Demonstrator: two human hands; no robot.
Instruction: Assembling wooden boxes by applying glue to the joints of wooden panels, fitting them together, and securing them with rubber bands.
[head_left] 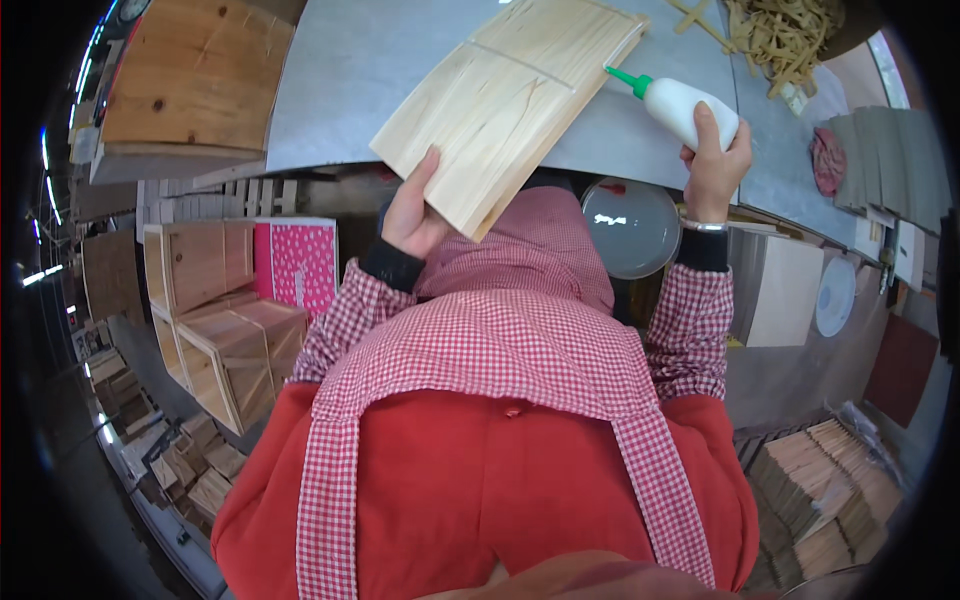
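Pale, streaky wood makes up the flat, oblong panel [500, 110], a light line running across its face; it slants over the smooth grey table [350, 75], its near end past the table's edge. The left hand [413, 213] grips the near-left edge, thumb on top, fingers partly hidden. The right hand [718, 165], forearm raised, is wrapped around a rounded white bottle [680, 108], whose tapered green nozzle [628, 80] points leftward at the panel's right edge.

I grip with my bare left hand [414, 212], thumb [431, 166] uppermost, and curled bare right hand [715, 172], my red-and-white checked-sleeved forearms [688, 320] extended forward.
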